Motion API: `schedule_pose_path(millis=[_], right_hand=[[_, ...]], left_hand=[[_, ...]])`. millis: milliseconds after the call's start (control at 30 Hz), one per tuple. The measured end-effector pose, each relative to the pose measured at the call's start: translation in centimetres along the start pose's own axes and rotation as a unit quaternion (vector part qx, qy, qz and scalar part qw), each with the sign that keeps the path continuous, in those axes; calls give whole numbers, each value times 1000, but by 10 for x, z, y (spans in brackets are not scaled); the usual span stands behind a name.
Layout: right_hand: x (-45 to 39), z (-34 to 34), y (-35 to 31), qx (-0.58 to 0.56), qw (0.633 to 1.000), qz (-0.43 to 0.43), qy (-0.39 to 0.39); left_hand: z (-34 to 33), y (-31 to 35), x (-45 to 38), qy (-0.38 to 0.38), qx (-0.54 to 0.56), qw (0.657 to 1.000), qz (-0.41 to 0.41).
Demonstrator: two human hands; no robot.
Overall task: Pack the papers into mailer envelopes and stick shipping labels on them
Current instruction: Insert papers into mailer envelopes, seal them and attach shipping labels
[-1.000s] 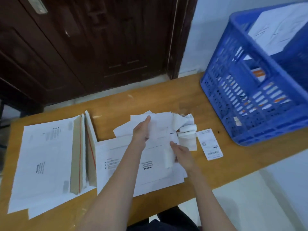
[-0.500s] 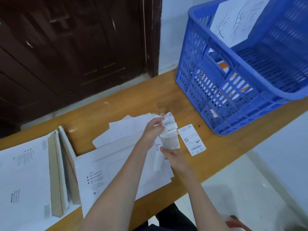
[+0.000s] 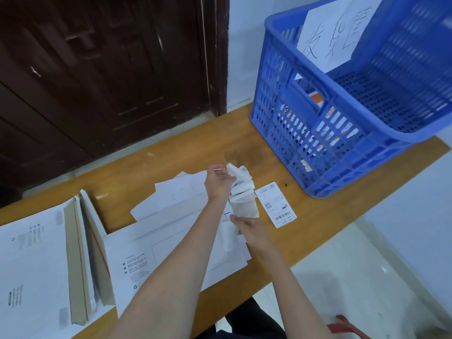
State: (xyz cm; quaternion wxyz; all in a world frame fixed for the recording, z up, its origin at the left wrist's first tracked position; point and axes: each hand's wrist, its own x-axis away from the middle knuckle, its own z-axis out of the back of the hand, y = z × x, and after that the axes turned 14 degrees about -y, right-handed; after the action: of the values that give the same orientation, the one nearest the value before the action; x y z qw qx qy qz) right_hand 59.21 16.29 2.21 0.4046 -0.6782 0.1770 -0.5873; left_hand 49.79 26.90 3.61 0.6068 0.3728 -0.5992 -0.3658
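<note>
A folded strip of white labels (image 3: 243, 194) hangs between my hands above the table. My left hand (image 3: 217, 183) grips its upper end, and my right hand (image 3: 244, 227) pinches its lower end. Under my arms lies a white mailer envelope (image 3: 176, 250) with printed text, and loose white papers (image 3: 176, 194) rest behind it. One printed shipping label (image 3: 275, 204) with a barcode lies flat on the wood just right of the strip.
A stack of white mailers with brown flaps (image 3: 80, 255) lies at the left. A blue plastic crate (image 3: 342, 113) with a handwritten sheet stands at the right on the wooden table (image 3: 318, 216). A dark wooden door (image 3: 110, 69) is behind.
My left hand left the papers and took the top of the label strip. Both hands lifted the strip off the envelope. The view swung right toward the crate.
</note>
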Motion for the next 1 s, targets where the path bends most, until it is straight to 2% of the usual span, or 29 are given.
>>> schedule_pose_path(millis=[100, 167, 233, 333, 400, 500, 567, 667, 800, 900, 1000], right_hand=[[3, 10, -6, -83, 995, 27, 41], [2, 15, -10, -109, 991, 45, 69], [-1, 15, -15, -100, 989, 65, 85], [-8, 3, -24, -47, 992, 90, 71], [-12, -9, -31, 1, 992, 118, 36], [-22, -29, -34, 87, 986, 144, -10], [-27, -40, -35, 143, 978, 145, -44], [-32, -59, -39, 229, 959, 142, -86], [-34, -86, -43, 318, 928, 146, -126], [-32, -98, -42, 383, 902, 162, -119], [-32, -100, -36, 429, 879, 192, -75]], left_hand=[[4, -2, 0, -27, 39, 999, 21], [16, -2, 5, -4, 49, 996, 76], [35, -5, 11, -18, 14, 988, 155], [62, -6, 28, -145, -5, 961, 236], [78, -9, 39, -222, 6, 943, 247], [103, -19, 53, -265, 80, 934, 227], [118, -32, 60, -237, 103, 946, 198], [136, -51, 72, -127, 139, 967, 170], [145, -60, 89, 0, 198, 969, 152], [148, -65, 95, 83, 225, 959, 150], [151, -69, 96, 123, 253, 948, 150]])
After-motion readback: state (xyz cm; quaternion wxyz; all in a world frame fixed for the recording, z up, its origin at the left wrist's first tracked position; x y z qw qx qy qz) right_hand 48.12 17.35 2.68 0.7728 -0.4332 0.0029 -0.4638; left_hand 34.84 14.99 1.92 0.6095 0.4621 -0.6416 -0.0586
